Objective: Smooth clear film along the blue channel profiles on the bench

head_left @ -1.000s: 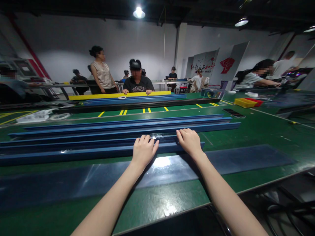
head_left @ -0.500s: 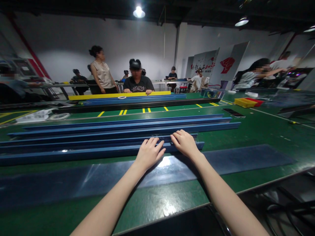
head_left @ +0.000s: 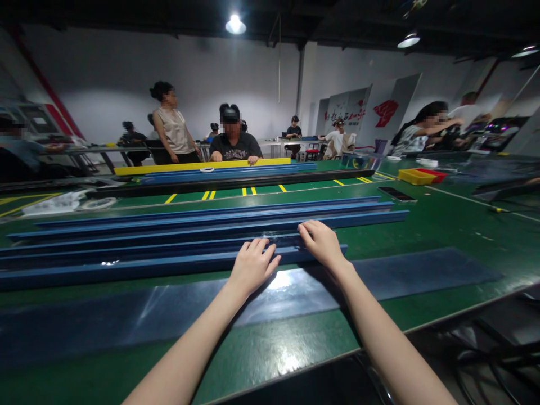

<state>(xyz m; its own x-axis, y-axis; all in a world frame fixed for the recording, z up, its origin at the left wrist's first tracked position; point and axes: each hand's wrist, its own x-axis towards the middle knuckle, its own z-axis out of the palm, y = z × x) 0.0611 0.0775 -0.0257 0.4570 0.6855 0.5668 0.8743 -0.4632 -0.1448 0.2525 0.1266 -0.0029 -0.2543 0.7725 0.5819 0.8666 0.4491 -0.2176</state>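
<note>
Over the nearest long blue channel strip, my left hand lies with its fingers apart and its thumb out to the side. To its right, my right hand rests across the same strip, fingers bent down into its groove; what they grip, if anything, is hidden. A shiny spot shows in the groove between the hands. Under my forearms lies a flat, glossy clear strip along the green table. Behind the nearest strip run several more blue channel strips, side by side.
Across the table a person holds a long yellow bar. A black bar lies before it. To the right are a phone, a yellow tray and a red tray. Other people sit or stand farther back.
My right hand has shifted slightly right along the blue strip, its fingers more bent. My left hand stays nearly in place. The whole view has moved slightly.
</note>
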